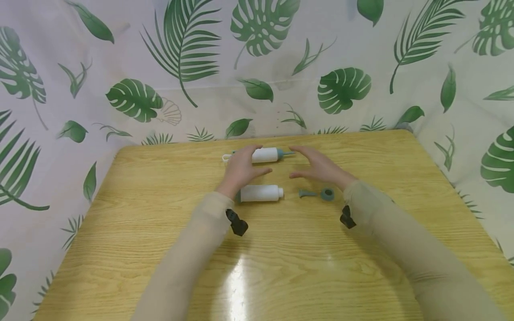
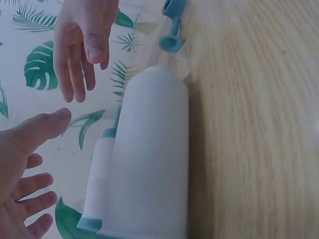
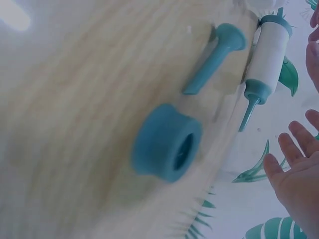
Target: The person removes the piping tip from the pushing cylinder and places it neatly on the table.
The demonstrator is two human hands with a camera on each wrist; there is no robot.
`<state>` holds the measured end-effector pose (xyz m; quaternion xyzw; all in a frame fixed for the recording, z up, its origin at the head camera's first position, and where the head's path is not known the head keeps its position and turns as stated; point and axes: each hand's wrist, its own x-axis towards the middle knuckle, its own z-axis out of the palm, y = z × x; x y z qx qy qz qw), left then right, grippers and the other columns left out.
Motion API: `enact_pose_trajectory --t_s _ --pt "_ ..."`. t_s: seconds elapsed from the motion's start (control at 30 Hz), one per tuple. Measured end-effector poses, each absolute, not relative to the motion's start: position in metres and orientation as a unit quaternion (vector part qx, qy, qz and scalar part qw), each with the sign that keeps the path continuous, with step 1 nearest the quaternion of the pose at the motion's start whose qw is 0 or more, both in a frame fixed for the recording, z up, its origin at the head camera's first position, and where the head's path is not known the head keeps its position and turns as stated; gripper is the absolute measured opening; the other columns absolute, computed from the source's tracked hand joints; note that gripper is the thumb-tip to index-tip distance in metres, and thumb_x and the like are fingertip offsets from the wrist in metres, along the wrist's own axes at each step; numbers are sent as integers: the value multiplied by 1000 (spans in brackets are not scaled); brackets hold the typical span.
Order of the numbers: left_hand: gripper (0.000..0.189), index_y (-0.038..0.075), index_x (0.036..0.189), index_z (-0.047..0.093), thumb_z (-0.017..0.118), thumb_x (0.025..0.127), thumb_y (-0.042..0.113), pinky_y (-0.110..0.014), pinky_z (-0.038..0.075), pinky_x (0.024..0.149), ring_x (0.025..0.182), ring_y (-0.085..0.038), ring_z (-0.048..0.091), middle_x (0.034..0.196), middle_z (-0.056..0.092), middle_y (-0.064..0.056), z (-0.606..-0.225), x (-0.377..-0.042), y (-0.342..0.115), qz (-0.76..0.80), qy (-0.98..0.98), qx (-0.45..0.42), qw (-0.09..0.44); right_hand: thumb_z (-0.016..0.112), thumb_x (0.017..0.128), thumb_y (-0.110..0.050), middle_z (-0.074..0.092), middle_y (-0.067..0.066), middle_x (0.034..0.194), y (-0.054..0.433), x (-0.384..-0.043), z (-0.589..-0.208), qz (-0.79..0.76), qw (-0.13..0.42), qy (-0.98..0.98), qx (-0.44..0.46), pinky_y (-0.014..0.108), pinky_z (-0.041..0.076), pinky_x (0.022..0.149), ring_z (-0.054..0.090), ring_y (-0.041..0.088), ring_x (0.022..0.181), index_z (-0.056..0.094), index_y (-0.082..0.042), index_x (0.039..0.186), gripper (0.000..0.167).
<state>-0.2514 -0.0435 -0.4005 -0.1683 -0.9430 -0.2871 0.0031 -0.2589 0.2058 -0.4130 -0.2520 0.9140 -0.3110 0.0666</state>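
Both hands are raised above the table, fingers apart and facing each other. My left hand (image 1: 241,168) partly covers the far white bottle (image 1: 265,155), which has a thin teal nozzle and a white loop at its other end. In the left wrist view that hand's fingers hold nothing. To the right, my right hand (image 1: 319,167) is near the nozzle tip, its fingers loosely extended and holding nothing in the right wrist view. Nearer lies a second white bottle (image 1: 260,193), on its side, with its bare neck pointing right. Its teal base is partly hidden.
A small teal nozzle piece (image 3: 214,59) and a teal ring-shaped cap (image 3: 167,144) lie on the wooden table (image 1: 289,267), right of the nearer bottle. Behind the table's far edge hangs a leaf-patterned cloth (image 1: 281,98).
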Motion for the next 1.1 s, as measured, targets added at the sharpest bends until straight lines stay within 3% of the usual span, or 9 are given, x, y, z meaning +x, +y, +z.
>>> enact_pose_trajectory --t_s 0.17,0.57,0.93,1.1 --pt "72 12 140 47 77 80 38 -42 36 104 128 -26 44 140 49 -6 -399 -266 -51 -300 -944 -137 -8 75 82 -39 31 20 150 197 -275 -411 -308 70 916 -248 53 24 110 27 38 137 31 -2 147 87" --pt "71 12 140 47 77 81 36 -38 36 105 130 -24 42 142 47 -4 -419 -291 -75 -346 -932 -104 -21 74 85 -22 29 19 150 172 -299 -418 -350 95 914 -180 52 26 109 28 37 136 31 -2 147 79" --pt "68 7 138 48 77 81 32 -39 37 104 127 -27 43 139 48 -10 -423 -292 -83 -287 -952 -103 -38 70 88 -9 31 21 149 162 -304 -422 -331 117 923 -160 49 25 110 28 38 136 32 2 145 70" --pt "65 8 136 50 78 81 28 -41 38 103 125 -27 45 137 50 -10 -423 -291 -82 -272 -957 -98 -32 68 89 -9 42 24 141 161 -306 -422 -299 115 932 -170 47 31 108 38 38 130 42 6 138 58"
